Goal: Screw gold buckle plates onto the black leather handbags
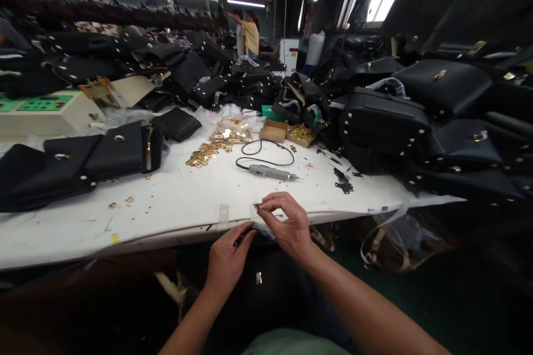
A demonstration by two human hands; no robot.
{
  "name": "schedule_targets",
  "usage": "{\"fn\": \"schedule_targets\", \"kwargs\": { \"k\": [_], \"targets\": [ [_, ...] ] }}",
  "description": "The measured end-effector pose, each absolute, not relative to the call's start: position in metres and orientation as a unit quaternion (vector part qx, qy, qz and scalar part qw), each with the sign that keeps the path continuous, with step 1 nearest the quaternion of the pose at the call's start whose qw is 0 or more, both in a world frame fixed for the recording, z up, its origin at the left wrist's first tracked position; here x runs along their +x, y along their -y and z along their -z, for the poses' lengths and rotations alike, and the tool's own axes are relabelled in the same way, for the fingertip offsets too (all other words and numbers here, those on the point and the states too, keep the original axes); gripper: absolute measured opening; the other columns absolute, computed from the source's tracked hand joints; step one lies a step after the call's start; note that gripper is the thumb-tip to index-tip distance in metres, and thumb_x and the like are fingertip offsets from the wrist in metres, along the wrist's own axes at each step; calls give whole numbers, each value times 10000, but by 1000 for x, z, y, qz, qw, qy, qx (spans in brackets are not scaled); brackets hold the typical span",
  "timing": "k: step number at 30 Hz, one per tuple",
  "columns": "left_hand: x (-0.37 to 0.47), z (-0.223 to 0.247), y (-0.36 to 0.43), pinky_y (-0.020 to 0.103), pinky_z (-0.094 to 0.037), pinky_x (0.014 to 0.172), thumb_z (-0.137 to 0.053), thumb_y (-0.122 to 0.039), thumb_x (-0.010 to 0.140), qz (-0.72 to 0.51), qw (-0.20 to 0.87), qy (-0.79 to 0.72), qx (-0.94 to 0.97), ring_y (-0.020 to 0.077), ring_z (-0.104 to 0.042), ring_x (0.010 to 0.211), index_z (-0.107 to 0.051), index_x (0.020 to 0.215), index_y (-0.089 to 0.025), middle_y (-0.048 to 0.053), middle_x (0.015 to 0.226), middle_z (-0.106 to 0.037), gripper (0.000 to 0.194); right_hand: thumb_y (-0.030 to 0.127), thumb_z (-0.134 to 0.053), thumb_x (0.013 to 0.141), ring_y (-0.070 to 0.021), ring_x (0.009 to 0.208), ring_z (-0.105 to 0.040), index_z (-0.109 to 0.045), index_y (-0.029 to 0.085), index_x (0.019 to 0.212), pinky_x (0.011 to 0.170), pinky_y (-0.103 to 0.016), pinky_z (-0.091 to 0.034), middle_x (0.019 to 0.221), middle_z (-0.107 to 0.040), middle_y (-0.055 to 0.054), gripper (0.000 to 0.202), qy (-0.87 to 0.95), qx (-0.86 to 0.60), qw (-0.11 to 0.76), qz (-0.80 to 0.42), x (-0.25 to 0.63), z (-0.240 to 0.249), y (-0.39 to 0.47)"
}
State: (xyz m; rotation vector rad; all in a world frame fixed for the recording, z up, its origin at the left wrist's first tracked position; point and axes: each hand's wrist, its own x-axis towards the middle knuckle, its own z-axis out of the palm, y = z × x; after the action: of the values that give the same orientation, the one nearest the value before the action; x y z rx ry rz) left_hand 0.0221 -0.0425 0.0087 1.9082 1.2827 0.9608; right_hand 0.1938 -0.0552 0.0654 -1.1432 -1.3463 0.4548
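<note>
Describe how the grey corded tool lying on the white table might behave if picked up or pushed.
The grey tool looks rigid, so it would probably lift without bending. Its slim, rounded barrel might roll if nudged. The thin, looped cord seems floppy and would likely trail.

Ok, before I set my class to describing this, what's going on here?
Someone's right hand pinches a small metal piece at the near edge of a white table. The left hand is just below that edge; what it grips is hard to make out. A grey corded tool lies unheld on the table, near loose gold-coloured fittings, with black bags piled around.
</note>
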Motion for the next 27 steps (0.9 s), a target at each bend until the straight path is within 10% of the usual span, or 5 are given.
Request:
{"fn": "schedule_targets", "kwargs": {
  "k": [7, 20, 27],
  "targets": [
    [21, -9, 39, 321, -550, 949, -636, -354, 920, -359, 325, -464, 742, 193, -718, 992, -746, 1072, -255, 2, 1081, -766, 212, 341, -680, 858, -129, 653, -590, -684, 196, 958, 641, -269, -503, 803, -654, -1, 176, 444, -521, 603, -409, 193, -32, 65],
    [23, -16, 37, 270, -541, 777, -710, -404, 841, -433, 405, -493, 636, 176, -665, 877, -747, 877, -201, 38, 978, -709, 209, 359, -670, 860, -150, 730, -580, -746, 202, 1105, 715, -285, -470, 893, -705, -21, 301, 443, -586, 548, -400, 195, -14, 67],
    [5, -16, 34, 231, -543, 607, -712, -387, 842, -546, 384, -572, 477, 116, -638, 714, -567, 1345, -235, 52, 1133, -647, 544, 356, -691, 834, -150, 742, -599, -702, 189, 1051, 711, -283, -486, 883, -683, -16, 274, 425, -555, 557, -448, 195, -10, 66]
  ]
}}
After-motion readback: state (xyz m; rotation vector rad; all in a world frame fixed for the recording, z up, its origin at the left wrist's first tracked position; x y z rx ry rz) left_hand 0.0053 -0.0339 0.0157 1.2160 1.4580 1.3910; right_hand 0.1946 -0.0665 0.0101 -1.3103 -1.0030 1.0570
